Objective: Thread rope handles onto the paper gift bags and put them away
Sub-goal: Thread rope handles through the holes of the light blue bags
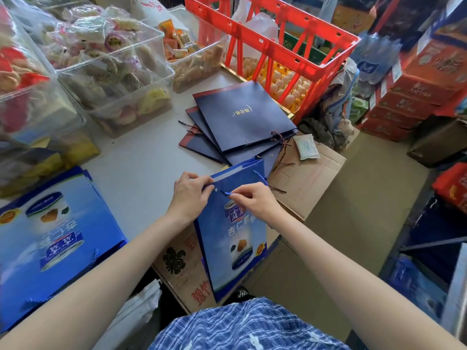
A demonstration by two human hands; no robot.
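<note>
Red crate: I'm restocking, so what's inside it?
Through the red crate's open sides, trays of eggs and a white plastic bag show. How far down the trays stack is hidden.

1. A red crate [275, 44] of eggs [285, 82] stands well beyond the hands.
2. Clear snack bins [111, 72] sit far to their left.
3. Red cartons [414, 92] are stacked far right.
</note>
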